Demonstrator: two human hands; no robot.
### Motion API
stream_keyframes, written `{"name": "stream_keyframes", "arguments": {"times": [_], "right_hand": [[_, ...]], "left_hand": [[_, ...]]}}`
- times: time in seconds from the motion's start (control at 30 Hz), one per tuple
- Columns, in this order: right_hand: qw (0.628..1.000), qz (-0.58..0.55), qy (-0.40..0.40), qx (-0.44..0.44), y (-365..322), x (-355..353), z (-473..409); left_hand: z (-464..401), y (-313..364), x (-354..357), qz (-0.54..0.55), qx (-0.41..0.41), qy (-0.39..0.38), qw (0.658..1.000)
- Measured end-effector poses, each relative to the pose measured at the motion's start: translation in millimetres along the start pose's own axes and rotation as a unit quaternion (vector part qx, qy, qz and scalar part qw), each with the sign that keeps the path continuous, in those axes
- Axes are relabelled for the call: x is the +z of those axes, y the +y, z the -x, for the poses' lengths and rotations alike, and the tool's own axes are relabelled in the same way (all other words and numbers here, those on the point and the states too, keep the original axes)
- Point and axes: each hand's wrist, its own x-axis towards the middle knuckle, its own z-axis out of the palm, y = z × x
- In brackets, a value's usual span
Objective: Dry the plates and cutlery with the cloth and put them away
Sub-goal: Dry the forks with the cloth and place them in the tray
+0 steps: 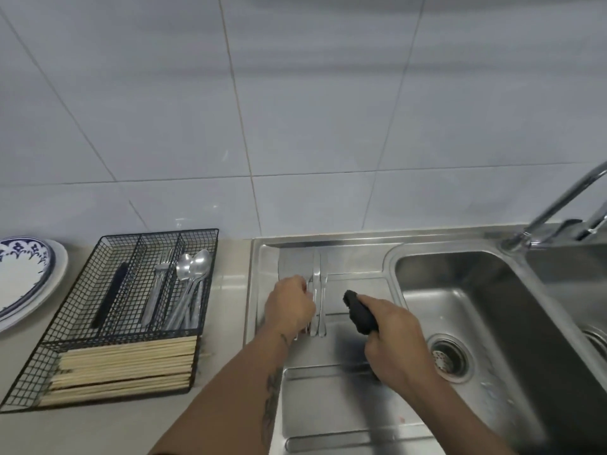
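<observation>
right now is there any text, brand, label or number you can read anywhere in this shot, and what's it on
None: no readable text, brand, label or number shows anywhere.
The plate bears only a blue floral pattern, no letters.
The cutlery on the sink drainboard and the pieces in the wire tray show no legible stamps.
The dark cloth, the tap and the wall tiles are plain.

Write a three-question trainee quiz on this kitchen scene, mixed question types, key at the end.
1. True or false: the right hand grips the dark cloth.
2. The cutlery that the left hand reaches lies on: A the drainboard, B the wire tray, C the plates.
3. What fills the wire tray's front compartment?

Key: 1 true; 2 A; 3 wooden chopsticks.
</observation>
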Motion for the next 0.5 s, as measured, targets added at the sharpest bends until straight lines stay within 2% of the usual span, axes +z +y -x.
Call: {"name": "stream_keyframes", "arguments": {"times": [0.27,0.5], "right_hand": [[1.000,-0.005,-0.015,0.017,15,-2,-4],[0.999,-0.031,-0.015,0.005,9,3,-7]], "left_hand": [[-14,17,10,-0.051,-0.055,-0.019,0.997],[-17,27,0,0.034,-0.111,0.009,0.993]]}}
